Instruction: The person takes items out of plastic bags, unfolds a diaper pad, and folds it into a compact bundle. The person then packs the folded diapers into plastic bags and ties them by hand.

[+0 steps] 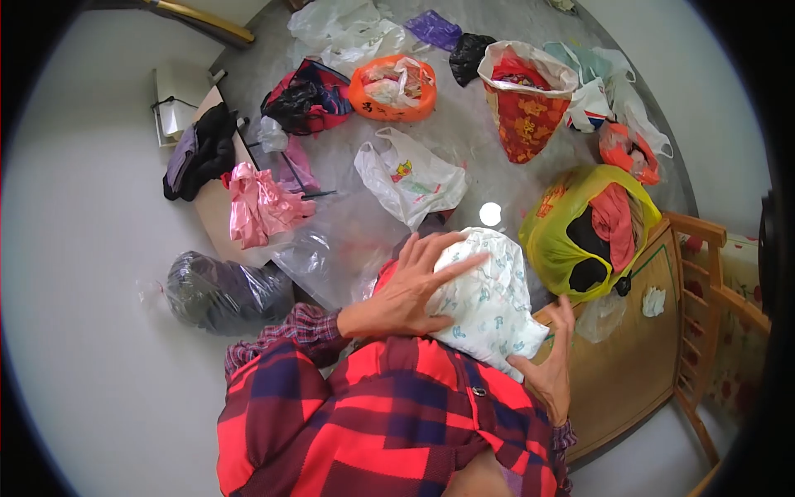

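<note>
A white cloth bundle point(489, 302) with a small teal print rests against my lap, close to the red and navy checked garment I wear. My left hand point(406, 290) lies over its left side, fingers spread and touching the fabric. At its lower right edge is my right hand point(548, 356), fingers stretched and apart, with the thumb by the cloth. Whether the bundle is folded or stuffed with something cannot be seen. Just beyond it lies a white plastic bag point(411, 176) with a red and yellow print.
A yellow bag point(542, 219) of clothes stands right, beside a wooden chair point(704, 290). Farther off are an orange bag point(418, 103), a red patterned bag point(527, 124) and several other plastic bags. Pink fabric point(261, 205) and a dark stuffed bag point(219, 294) lie left.
</note>
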